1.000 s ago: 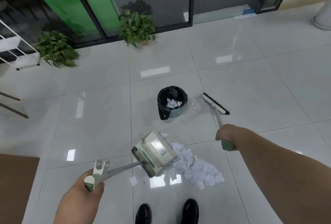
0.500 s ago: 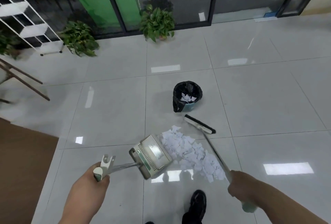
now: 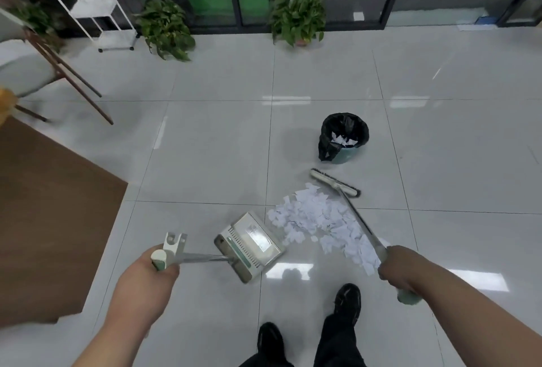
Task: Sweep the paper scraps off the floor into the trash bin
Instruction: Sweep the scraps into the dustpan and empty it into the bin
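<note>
**Scraps heaped, pan set, broom behind the pile**

The tiled floor (image 3: 205, 146) carries one loose pile of paper scraps (image 3: 319, 224) just ahead of the person's shoes. A few more scraps already lie inside the trash bin (image 3: 324, 132), which stands just beyond the pile. The dustpan (image 3: 249, 245) sits just left of the pile with its mouth turned towards the paper. The broom (image 3: 334, 182) has its head on the far side of the pile, between scraps and bin, and its handle crosses the pile's right edge.

The left hand (image 3: 146, 275) is wrapped round the dustpan's handle grip, and the right hand (image 3: 400, 268) is closed round the broom handle.

The step in hand looks like collecting. The next move probably calls for drawing the broom head back and leftward through the pile, with the pan's lip held flat on the tile so paper rides in rather than slipping beneath.
</note>
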Available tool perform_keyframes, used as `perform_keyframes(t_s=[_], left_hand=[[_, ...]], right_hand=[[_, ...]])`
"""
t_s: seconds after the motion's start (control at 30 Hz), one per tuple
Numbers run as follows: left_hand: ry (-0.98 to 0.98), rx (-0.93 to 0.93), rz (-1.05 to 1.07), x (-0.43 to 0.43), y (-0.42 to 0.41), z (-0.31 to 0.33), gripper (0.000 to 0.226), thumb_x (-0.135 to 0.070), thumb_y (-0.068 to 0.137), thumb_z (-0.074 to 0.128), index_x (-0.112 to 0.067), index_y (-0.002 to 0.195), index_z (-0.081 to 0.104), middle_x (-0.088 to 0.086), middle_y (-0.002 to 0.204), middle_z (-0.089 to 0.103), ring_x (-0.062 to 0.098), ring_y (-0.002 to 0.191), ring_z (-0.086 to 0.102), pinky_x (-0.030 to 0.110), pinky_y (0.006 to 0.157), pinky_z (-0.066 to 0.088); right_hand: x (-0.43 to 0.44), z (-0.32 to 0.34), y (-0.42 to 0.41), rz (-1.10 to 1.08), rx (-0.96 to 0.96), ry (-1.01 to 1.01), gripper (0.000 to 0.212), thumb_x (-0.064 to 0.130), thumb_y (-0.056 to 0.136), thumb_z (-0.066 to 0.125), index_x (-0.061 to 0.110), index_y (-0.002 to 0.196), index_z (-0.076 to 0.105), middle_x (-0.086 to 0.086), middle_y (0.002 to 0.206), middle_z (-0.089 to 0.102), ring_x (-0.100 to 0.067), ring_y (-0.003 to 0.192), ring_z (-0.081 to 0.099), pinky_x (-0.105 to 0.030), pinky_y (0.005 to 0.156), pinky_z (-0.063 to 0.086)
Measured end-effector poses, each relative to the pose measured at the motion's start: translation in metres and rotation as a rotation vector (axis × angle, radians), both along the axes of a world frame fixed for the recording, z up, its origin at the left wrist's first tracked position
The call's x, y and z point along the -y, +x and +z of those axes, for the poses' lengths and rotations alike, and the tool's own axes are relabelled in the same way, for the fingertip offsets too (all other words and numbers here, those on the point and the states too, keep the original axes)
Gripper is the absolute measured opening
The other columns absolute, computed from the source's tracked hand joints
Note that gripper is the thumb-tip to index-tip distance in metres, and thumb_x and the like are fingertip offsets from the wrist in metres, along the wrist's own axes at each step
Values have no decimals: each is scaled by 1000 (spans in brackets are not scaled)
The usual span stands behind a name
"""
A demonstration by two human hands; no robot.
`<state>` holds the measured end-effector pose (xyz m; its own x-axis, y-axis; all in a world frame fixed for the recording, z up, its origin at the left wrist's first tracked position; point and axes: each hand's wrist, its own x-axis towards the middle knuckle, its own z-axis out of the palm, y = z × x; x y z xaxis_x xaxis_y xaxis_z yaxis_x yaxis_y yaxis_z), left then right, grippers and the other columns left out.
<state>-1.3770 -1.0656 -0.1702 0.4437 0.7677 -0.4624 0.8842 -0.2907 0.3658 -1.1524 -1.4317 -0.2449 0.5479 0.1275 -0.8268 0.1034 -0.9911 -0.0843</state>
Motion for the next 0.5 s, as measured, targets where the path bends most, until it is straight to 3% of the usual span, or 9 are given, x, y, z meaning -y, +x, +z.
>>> perform_keyframes(t_s=[0.13,0.23,0.27,0.3,0.33,0.4,0.43,0.5], left_hand=[[-27,-7,18,-20,-22,-22,23,-19,93,54,-34,106,64,6,65,67,29,56,64,35,57,55],[-59,4,34,-32,-29,-42,20,-16,91,54,-31,101,64,9,70,67,30,56,63,37,53,56],[-69,3,34,-35,-28,-49,21,-16,91,54,-30,104,64,10,72,67,30,57,63,34,49,54],[-80,0,29,-38,-28,-55,22,-16,92,53,-29,107,64,9,75,67,30,59,64,31,48,52],[-89,-7,13,-40,-26,-61,23,-16,92,52,-28,108,63,9,77,67,30,61,65,31,49,53],[-93,-21,-21,-43,-20,-71,21,-17,91,51,-28,104,63,8,78,67,30,63,67,34,55,57],[-92,-22,-30,-45,-17,-74,19,-18,91,50,-27,103,63,8,78,67,30,63,67,35,56,58],[-99,-17,-25,-51,-11,-81,16,-20,92,50,-24,102,62,9,78,67,31,63,67,34,54,57]], right_hand=[[-41,-23,-21,274,-65,-74,29,8,85,54,15,62,39,0,67,41,-24,85,51,-24,62,36],[-63,-18,-43,421,-99,-110,21,8,84,50,13,64,47,-1,68,49,-25,88,52,-30,77,45],[-70,-15,-50,433,-122,-122,15,7,86,49,6,75,60,-5,80,60,-28,92,57,-31,79,47],[-75,-14,-57,448,-112,-134,23,7,87,49,-1,96,69,-14,102,67,-30,95,62,-30,78,48],[-77,-15,-63,435,-94,-125,34,7,88,49,-4,114,68,-22,122,63,-30,92,63,-28,72,47],[-84,-13,-74,369,-163,-131,40,5,87,50,-4,123,66,-28,134,56,-23,72,57,-24,54,34],[-84,-18,-79,289,-162,-116,40,5,87,51,-5,124,65,-28,127,58,-18,68,54,-23,51,29],[-81,-29,-86,182,-101,-116,39,9,93,51,-3,129,59,-21,92,57,-15,64,47,-22,51,31]])
